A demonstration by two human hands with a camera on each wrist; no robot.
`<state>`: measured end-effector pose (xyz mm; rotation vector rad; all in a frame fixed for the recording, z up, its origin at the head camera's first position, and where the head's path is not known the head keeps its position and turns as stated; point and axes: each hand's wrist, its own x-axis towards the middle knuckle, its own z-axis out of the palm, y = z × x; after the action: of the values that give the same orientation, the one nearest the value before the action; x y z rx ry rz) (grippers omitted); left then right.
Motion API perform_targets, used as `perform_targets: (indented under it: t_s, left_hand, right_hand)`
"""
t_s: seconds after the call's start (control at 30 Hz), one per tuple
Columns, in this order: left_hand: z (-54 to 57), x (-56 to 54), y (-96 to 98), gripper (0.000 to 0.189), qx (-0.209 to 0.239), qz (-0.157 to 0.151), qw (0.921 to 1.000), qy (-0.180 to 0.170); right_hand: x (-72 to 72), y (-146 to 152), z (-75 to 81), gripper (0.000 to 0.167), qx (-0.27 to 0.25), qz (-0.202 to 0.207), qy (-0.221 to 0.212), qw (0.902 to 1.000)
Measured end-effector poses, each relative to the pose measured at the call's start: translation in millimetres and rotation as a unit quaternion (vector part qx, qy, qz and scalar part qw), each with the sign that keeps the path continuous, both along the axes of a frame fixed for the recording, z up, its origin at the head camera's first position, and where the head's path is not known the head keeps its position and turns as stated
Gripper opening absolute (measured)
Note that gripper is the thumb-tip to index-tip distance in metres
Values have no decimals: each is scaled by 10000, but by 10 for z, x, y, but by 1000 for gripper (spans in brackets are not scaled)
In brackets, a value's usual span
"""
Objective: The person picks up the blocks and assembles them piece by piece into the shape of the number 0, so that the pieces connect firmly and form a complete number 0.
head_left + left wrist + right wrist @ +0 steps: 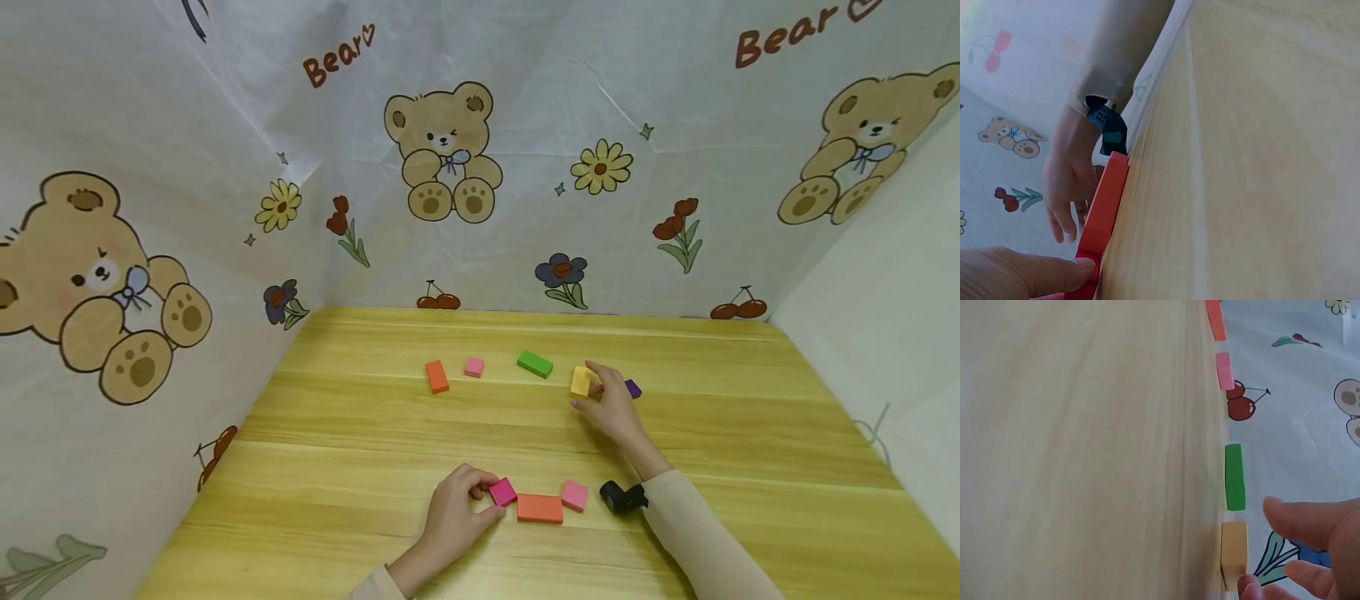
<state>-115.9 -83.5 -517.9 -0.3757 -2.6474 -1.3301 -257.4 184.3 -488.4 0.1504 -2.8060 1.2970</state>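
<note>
In the head view my left hand pinches a magenta block between thumb and fingers. That block's corner is right at the end of an orange-red rectangular block, and a pink block sits at its other end. The left wrist view shows my left thumb pressed on the block beside the orange-red block. Farther back, my right hand reaches around a yellow block with thumb and fingers spread. In the right wrist view the thumb is apart from the yellow block, while a fingertip is close to its end.
Along the back lie an orange block, a small pink block and a green block. A purple block is partly behind my right hand. The wooden table meets bear-printed cloth walls.
</note>
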Motion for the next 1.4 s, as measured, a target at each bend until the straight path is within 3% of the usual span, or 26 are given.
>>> perform_targets:
  t_s: [0.67, 0.97, 1.4]
  left_hand:
    - [16, 3, 3, 32, -11, -1, 10000, -49]
    - [10, 1, 6, 32, -54, 33, 10000, 14]
    - [1, -5, 7, 32, -22, 37, 10000, -10]
  right_hand:
    - [-146, 2, -162, 65, 531, -169, 184, 9983]
    - [-122, 1, -162, 63, 322, -338, 208, 9987]
    - [-16, 45, -95, 64, 108, -156, 174, 9997]
